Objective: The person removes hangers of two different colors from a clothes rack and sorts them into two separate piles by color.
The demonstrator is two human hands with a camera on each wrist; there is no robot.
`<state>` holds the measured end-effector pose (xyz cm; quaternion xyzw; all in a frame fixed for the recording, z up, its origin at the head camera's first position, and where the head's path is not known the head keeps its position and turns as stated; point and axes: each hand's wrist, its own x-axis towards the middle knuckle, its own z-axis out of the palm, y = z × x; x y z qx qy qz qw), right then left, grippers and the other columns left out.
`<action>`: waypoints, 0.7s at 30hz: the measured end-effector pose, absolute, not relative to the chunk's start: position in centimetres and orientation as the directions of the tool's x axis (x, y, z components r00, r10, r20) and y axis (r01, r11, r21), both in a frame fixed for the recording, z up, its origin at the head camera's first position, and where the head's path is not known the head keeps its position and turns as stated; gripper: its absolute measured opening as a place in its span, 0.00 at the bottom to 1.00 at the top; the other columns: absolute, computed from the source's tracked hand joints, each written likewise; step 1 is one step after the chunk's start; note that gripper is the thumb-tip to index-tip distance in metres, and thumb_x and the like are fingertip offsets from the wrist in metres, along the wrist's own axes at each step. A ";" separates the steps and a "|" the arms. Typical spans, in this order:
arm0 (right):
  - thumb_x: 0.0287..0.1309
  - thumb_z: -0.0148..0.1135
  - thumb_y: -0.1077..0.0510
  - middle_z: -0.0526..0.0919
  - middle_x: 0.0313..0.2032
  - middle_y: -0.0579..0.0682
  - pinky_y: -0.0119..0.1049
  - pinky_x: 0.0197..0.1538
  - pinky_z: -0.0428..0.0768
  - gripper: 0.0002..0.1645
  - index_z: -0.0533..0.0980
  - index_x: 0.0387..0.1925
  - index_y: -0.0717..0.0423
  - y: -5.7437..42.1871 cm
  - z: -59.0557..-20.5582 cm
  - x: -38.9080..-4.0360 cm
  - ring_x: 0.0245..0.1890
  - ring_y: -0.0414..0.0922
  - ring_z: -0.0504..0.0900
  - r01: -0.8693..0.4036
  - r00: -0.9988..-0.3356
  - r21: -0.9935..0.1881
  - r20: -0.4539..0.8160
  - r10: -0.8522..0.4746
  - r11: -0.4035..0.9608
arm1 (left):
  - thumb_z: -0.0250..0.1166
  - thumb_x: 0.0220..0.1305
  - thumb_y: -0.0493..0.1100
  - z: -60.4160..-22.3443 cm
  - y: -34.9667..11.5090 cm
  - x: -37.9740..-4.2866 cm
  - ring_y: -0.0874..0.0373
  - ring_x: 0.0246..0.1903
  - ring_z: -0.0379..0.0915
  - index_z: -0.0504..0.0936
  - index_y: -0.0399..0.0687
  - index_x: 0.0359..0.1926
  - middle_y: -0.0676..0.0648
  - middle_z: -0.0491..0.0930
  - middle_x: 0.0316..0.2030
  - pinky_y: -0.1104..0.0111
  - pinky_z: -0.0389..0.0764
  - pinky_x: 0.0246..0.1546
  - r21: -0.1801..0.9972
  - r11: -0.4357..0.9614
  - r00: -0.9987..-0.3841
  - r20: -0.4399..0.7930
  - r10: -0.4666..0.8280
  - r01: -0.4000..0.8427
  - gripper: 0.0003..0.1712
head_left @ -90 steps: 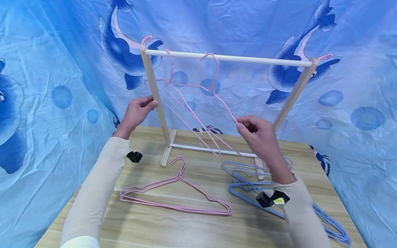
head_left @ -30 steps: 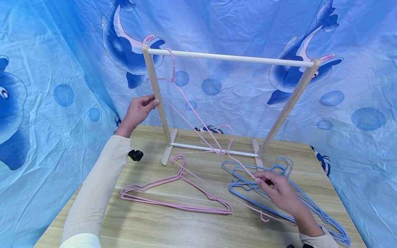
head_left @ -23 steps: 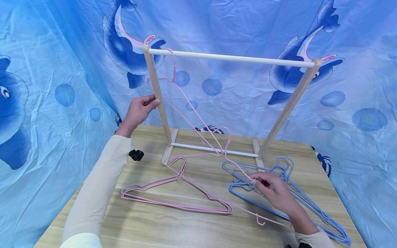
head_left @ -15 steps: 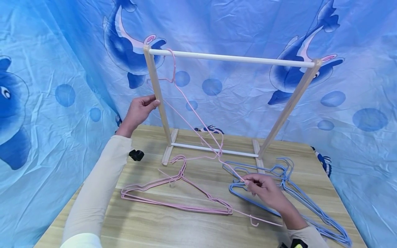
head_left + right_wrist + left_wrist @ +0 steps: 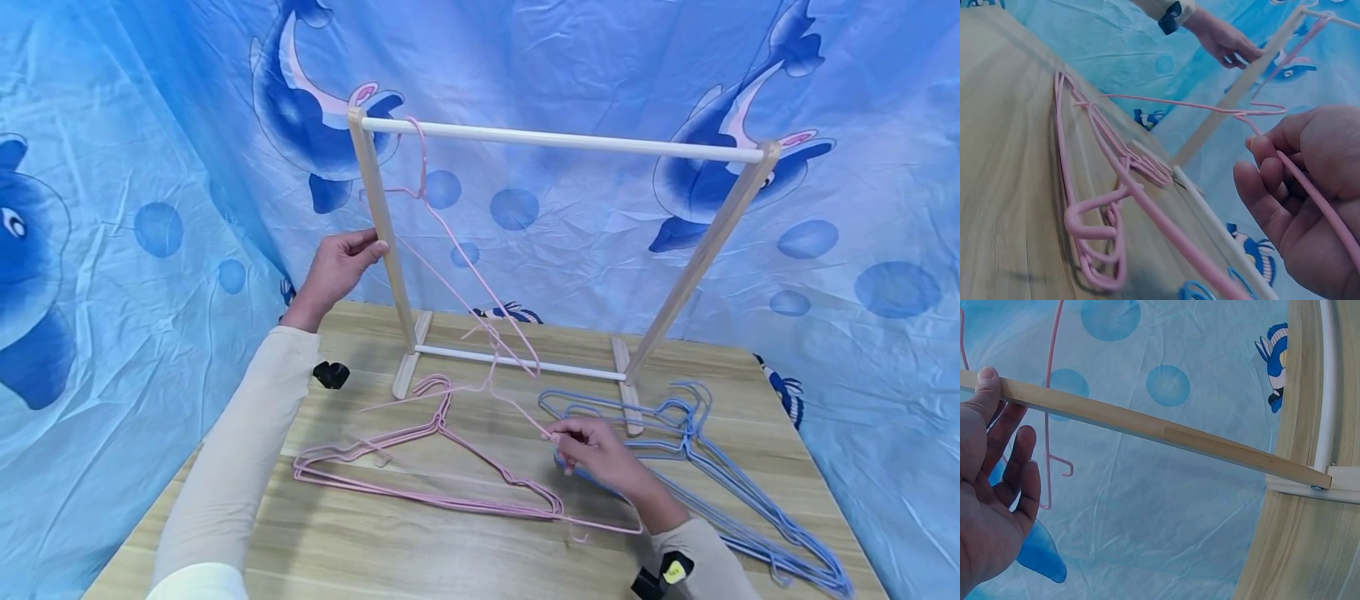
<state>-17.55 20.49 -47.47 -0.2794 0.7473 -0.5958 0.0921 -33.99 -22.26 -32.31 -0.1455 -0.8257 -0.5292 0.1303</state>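
My left hand pinches the left wooden post of a small clothes rack between thumb and fingers; the left wrist view shows the other fingers loosely bent beside the post. In my right hand is a pink clothes hanger, pinched by one shoulder. Its hook points up, below the rack's top bar, and its lower wire passes over a stack of pink hangers on the table. Another pink hanger hangs near the left end of the white top bar.
Several blue hangers lie at the table's right, partly behind my right hand. The rack's white lower bar runs near the table's back. A blue dolphin-print curtain surrounds the wooden table.
My right hand has taken the pink hanger off the top bar, lowered it, then moved it left above the pink stack. My left hand has stayed on the post.
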 end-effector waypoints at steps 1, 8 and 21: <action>0.75 0.52 0.68 0.75 0.24 0.68 0.39 0.26 0.85 0.13 0.81 0.48 0.72 20.1 -47.6 -17.7 0.24 0.38 0.77 -0.309 -0.821 -0.943 0.198 -0.535 0.125 | 0.62 0.74 0.53 -32.3 -22.3 -34.0 0.49 0.60 0.78 0.81 0.48 0.65 0.39 0.81 0.60 0.55 0.77 0.64 0.835 0.397 -0.923 0.372 0.103 0.381 0.25; 0.75 0.54 0.65 0.78 0.24 0.48 0.38 0.28 0.86 0.16 0.79 0.49 0.78 17.6 -47.7 -18.5 0.24 0.37 0.77 -0.250 -0.820 -0.959 0.137 -0.555 0.133 | 0.62 0.74 0.53 -32.4 -22.4 -34.1 0.49 0.61 0.78 0.81 0.47 0.65 0.38 0.81 0.60 0.55 0.77 0.64 0.833 0.399 -0.921 0.375 0.102 0.383 0.25; 0.72 0.59 0.62 0.80 0.28 0.66 0.35 0.26 0.82 0.15 0.82 0.48 0.74 14.5 -48.8 -20.3 0.22 0.41 0.77 -0.214 -0.846 -0.943 0.047 -0.531 0.256 | 0.61 0.75 0.53 -32.2 -22.2 -33.9 0.50 0.61 0.78 0.80 0.48 0.66 0.39 0.81 0.61 0.55 0.77 0.64 0.838 0.400 -0.926 0.364 0.099 0.372 0.25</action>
